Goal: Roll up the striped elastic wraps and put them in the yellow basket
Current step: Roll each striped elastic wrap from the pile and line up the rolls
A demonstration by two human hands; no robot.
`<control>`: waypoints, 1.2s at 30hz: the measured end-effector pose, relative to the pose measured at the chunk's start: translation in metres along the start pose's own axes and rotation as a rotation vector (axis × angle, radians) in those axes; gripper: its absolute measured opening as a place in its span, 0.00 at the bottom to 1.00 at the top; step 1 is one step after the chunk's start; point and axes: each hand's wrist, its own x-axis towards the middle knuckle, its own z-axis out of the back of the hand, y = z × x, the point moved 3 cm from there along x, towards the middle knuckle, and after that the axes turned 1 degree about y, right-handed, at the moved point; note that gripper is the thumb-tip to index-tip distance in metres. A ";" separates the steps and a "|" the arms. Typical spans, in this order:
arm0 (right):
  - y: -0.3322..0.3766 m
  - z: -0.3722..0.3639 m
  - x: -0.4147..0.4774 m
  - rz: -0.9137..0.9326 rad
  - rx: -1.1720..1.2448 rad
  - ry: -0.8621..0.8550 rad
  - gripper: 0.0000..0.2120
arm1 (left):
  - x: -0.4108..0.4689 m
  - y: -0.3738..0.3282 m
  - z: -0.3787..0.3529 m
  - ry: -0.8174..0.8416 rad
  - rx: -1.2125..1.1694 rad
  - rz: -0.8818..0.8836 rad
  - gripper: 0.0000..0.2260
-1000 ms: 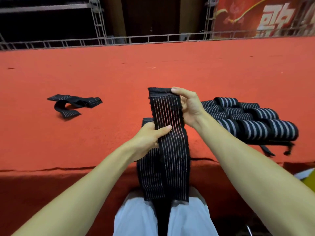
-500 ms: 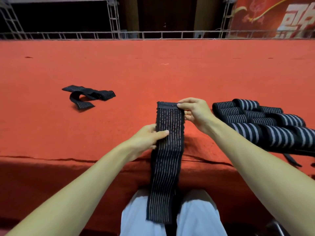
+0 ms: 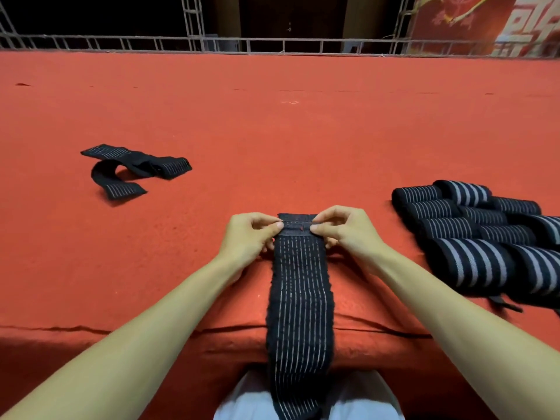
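Observation:
A black elastic wrap with thin white stripes (image 3: 300, 298) lies flat on the red surface in front of me and hangs over the near edge onto my lap. My left hand (image 3: 251, 237) pinches the left corner of its far end. My right hand (image 3: 345, 231) pinches the right corner of that same end. The end's seam shows between my fingertips. Another unrolled wrap (image 3: 136, 168) lies crumpled at the left. Several rolled wraps (image 3: 472, 234) are stacked at the right. No yellow basket is in view.
The red carpeted platform (image 3: 272, 131) stretches far ahead to a metal truss railing (image 3: 272, 43). Its near edge (image 3: 91, 330) drops off in front of my legs. A red banner (image 3: 485, 22) hangs at the back right.
The wrap was held up in the air and now lies flat on the red surface. My left hand moved from the wrap's side up to its far end, beside my right hand.

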 end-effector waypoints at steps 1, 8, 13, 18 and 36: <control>-0.002 0.001 0.008 0.006 -0.035 -0.030 0.06 | 0.009 0.001 -0.001 -0.007 0.034 -0.009 0.03; -0.025 0.003 0.059 0.107 -0.290 -0.184 0.08 | 0.059 0.014 -0.015 -0.089 0.410 -0.172 0.05; -0.032 0.003 0.068 0.158 -0.413 -0.206 0.04 | 0.073 0.028 -0.017 -0.089 0.458 -0.134 0.05; -0.032 0.001 0.070 0.179 -0.538 -0.193 0.06 | 0.074 0.026 -0.021 -0.079 0.626 -0.123 0.11; 0.017 0.017 0.012 0.268 -0.389 -0.160 0.09 | 0.005 -0.037 -0.027 0.228 0.609 -0.342 0.09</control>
